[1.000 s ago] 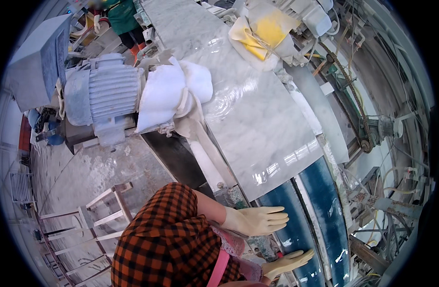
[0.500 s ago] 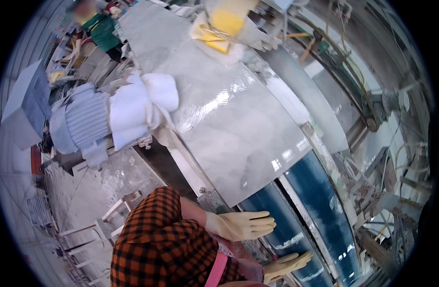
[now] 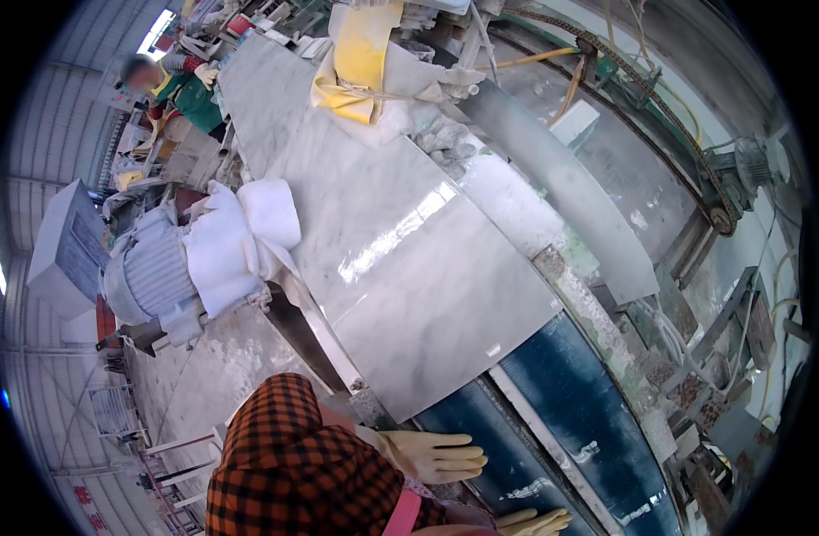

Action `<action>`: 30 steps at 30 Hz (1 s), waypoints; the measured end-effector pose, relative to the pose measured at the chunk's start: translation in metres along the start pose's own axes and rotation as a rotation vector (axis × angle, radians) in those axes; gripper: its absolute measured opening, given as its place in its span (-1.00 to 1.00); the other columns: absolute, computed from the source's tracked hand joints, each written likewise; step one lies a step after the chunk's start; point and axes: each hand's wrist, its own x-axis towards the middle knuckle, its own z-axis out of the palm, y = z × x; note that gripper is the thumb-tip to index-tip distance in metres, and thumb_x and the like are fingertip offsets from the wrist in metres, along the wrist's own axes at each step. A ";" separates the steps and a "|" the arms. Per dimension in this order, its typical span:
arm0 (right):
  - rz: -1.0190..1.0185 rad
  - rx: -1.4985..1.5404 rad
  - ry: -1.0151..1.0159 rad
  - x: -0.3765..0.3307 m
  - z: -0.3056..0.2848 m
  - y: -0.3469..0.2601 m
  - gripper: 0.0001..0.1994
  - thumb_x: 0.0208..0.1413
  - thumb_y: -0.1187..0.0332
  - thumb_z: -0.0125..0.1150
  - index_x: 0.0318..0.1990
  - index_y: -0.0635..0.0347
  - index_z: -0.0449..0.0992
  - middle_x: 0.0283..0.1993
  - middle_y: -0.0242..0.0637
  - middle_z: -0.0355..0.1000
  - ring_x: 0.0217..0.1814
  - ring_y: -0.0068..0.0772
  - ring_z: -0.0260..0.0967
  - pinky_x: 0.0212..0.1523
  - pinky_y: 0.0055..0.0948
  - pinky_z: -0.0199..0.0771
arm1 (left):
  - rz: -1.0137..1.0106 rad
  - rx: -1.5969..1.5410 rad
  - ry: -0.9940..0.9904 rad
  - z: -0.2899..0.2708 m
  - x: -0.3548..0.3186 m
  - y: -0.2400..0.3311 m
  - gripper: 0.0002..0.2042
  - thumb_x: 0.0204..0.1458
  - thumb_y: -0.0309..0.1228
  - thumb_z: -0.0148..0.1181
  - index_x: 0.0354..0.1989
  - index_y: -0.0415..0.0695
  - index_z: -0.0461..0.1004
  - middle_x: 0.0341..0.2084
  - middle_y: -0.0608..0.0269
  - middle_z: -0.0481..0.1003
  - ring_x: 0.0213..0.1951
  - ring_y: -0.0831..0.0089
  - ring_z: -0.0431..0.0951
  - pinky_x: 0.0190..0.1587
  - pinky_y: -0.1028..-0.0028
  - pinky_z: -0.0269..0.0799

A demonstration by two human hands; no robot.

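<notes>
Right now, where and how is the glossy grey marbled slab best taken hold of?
The slab is probably best gripped along its straight near edge, coming from the end where two long blue belts show: the slab lies flat, and nothing covers that edge.

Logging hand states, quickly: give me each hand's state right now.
Left hand: open, outstretched, holding nothing.
Right hand: open, nothing seen in it; partly cut off at the picture's lower edge.

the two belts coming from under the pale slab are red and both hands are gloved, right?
Not quite: the two belts are dark blue, not red, as the head view shows. They do come from under the pale slab, and the left hand and right hand are gloved.
</notes>
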 end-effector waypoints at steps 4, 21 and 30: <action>-0.001 0.073 -0.024 0.025 -0.022 -0.008 -0.41 0.38 0.35 -0.06 0.51 0.31 0.07 0.57 0.29 -0.03 0.61 0.49 -0.20 0.52 0.41 -0.24 | -0.007 0.009 -0.024 0.006 0.000 0.001 -0.44 0.20 -0.37 -0.01 0.40 -0.27 0.29 0.44 0.02 0.25 0.44 0.21 0.26 0.47 0.18 0.17; 0.104 -0.253 -0.078 -0.058 0.028 0.009 -0.44 0.45 0.39 -0.12 0.55 0.21 0.05 0.62 0.03 -0.05 0.66 0.12 -0.13 0.60 0.07 -0.17 | -0.006 0.020 -0.005 0.003 0.001 0.002 -0.48 0.17 -0.35 0.07 0.36 -0.13 0.39 0.41 0.21 0.33 0.40 0.29 0.32 0.45 0.24 0.21; 0.139 -0.093 -0.004 -0.071 0.045 0.012 -0.42 0.41 0.41 -0.04 0.55 0.20 0.07 0.61 0.11 -0.03 0.66 0.17 -0.13 0.61 0.10 -0.22 | 0.026 -0.076 -0.108 0.002 0.006 -0.007 -0.46 0.18 -0.39 0.02 0.36 -0.26 0.32 0.41 0.07 0.29 0.42 0.21 0.28 0.48 0.20 0.17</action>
